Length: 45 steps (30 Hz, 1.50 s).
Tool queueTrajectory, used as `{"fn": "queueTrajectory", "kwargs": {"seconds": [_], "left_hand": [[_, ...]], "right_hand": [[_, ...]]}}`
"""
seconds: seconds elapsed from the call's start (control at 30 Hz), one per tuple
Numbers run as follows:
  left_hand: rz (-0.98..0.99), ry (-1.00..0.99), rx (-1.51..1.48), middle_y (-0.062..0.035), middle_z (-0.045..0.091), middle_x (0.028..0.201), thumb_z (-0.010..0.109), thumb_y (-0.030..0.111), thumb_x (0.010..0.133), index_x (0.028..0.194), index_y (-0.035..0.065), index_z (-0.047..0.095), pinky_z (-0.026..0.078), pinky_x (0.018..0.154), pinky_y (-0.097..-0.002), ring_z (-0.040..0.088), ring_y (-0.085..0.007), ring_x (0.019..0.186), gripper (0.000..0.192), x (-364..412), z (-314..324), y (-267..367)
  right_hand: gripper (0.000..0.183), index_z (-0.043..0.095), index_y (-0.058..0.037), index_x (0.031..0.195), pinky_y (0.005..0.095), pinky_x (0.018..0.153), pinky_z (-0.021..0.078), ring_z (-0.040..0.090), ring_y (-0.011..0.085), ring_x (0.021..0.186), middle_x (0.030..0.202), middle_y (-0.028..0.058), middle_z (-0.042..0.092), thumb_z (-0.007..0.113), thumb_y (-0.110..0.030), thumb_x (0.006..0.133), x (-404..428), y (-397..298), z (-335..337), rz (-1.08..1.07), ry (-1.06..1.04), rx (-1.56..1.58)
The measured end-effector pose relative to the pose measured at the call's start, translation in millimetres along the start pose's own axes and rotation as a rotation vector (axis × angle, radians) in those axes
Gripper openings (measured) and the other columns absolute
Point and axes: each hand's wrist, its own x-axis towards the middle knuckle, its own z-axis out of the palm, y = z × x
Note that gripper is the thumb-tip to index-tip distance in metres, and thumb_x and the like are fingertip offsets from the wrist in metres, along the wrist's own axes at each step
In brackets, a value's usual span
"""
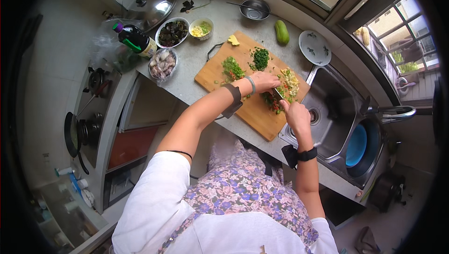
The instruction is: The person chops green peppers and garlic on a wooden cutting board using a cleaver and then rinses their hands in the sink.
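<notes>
My right hand (297, 116) grips the handle of a kitchen knife (277, 93), whose blade rests over chopped red and green peppers (273, 103) on a wooden cutting board (254, 115). Close to the blade, my left hand (265, 82) reaches over the board with its fingers bent; whether they hold anything is hidden. Around the hands lie a heap of dark green chopped herbs (261, 58), sliced light green vegetable (232, 67) and chopped pale pieces, apparently garlic (291, 81). A yellow piece, possibly ginger (233, 40), sits at the board's far corner.
A steel sink (329, 113) adjoins the board's right side. Behind stand a metal bowl (255, 9), a green gourd (281, 32) and a patterned plate (315, 48). At left are a dark sauce bottle (135, 40), a bowl of dark fungus (172, 32) and a plastic-covered bowl (163, 64).
</notes>
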Motion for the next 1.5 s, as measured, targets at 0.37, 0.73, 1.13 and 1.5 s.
{"fn": "queueTrajectory", "kwargs": {"seconds": [0.37,0.73,1.13,1.5], "left_hand": [[-0.026,0.084,0.114,-0.0038,0.06,0.084,0.062,0.022,0.075,0.082,0.0129,0.056,0.051,0.064,-0.0363,0.063,-0.0225,0.078,0.012,-11.4,4.9,0.6],[-0.125,0.05,0.196,-0.002,0.058,0.079,0.062,0.028,0.076,0.08,0.0127,0.055,0.049,0.063,-0.0337,0.062,-0.0202,0.075,0.017,-11.4,5.7,12.8],[-0.115,0.09,0.184,-0.0026,0.057,0.075,0.063,0.023,0.075,0.083,0.0126,0.053,0.049,0.059,-0.0353,0.062,-0.0213,0.074,0.016,-11.0,6.6,18.7],[-0.132,0.105,0.303,-0.0035,0.056,0.076,0.06,0.021,0.076,0.079,0.0123,0.053,0.049,0.06,-0.032,0.062,-0.0194,0.072,0.012,-15.7,10.9,31.0]], "right_hand": [[0.064,0.063,0.0053,0.072,0.0498,0.064,0.0478,0.061,0.0435,0.071,0.07,0.0275,0.061,0.048,-0.055,0.087,0.7,9.8,6.5,-0.073,-0.085,0.123],[0.064,0.064,0.0034,0.07,0.049,0.065,0.0469,0.06,0.0437,0.071,0.068,0.0274,0.059,0.047,-0.056,0.087,10.3,27.3,11.1,-0.143,-0.098,0.188],[0.065,0.063,0.0032,0.069,0.0491,0.061,0.0455,0.059,0.0422,0.067,0.065,0.0258,0.058,0.049,-0.058,0.084,13.8,29.7,13.5,-0.157,-0.064,0.133],[0.06,0.066,0.0004,0.077,0.0491,0.062,0.0462,0.06,0.0415,0.069,0.068,0.0252,0.06,0.051,-0.058,0.083,10.5,37.7,24.0,-0.195,-0.013,0.171]]}}
